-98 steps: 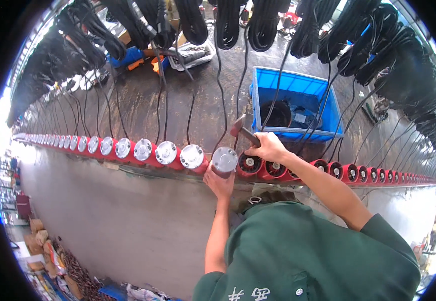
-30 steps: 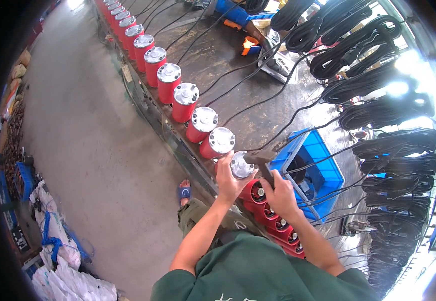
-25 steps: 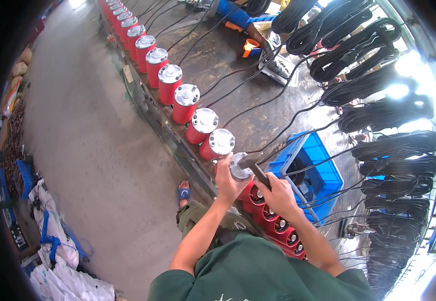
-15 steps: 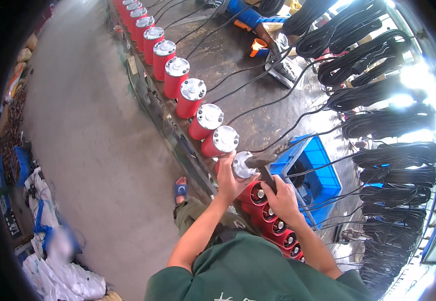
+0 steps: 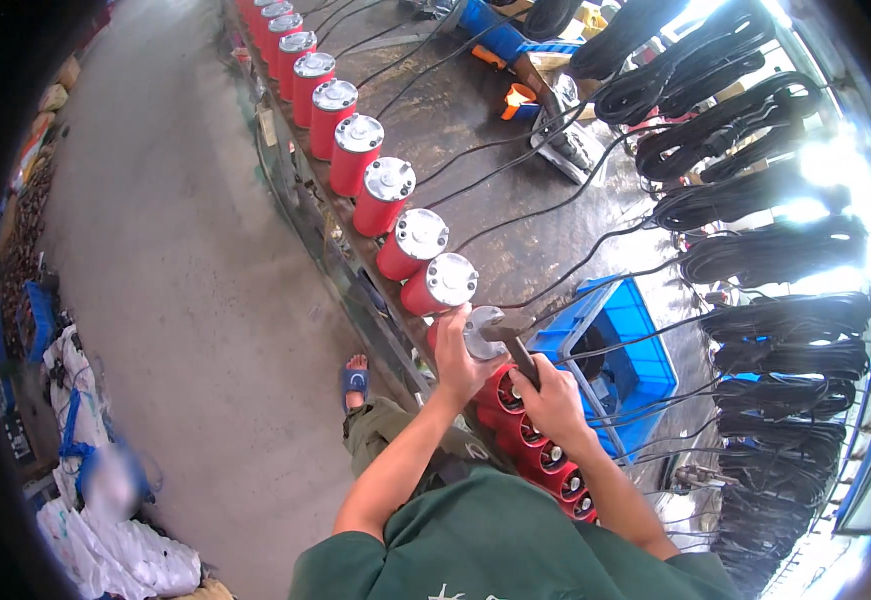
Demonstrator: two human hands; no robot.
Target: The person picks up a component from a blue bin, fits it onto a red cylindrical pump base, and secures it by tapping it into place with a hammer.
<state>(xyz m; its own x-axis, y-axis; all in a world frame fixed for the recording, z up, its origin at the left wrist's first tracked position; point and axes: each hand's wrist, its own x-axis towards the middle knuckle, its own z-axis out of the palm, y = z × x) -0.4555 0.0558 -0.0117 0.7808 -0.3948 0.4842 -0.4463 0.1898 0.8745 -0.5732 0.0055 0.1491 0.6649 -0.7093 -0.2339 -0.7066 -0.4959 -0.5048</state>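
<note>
My left hand is closed around the side of a red cylinder, most of it hidden by the hand, with its round silver metal end cap facing up. My right hand grips the dark handle of a hammer, whose head lies over the cap's right part. Whether the head touches the cap I cannot tell. Just beyond my left hand stands another capped red cylinder. Nearer to me, beside my right hand, is a row of red cylinders without caps, their insides showing.
A long row of capped red cylinders runs along the bench edge. Black cables cross the dark bench to hanging cable coils at right. A blue crate stands right of my hands. An orange cup lies farther off.
The hammer head has shifted left, farther over the metal cap, and my right hand moved slightly left with it. My left hand stays around the cylinder.
</note>
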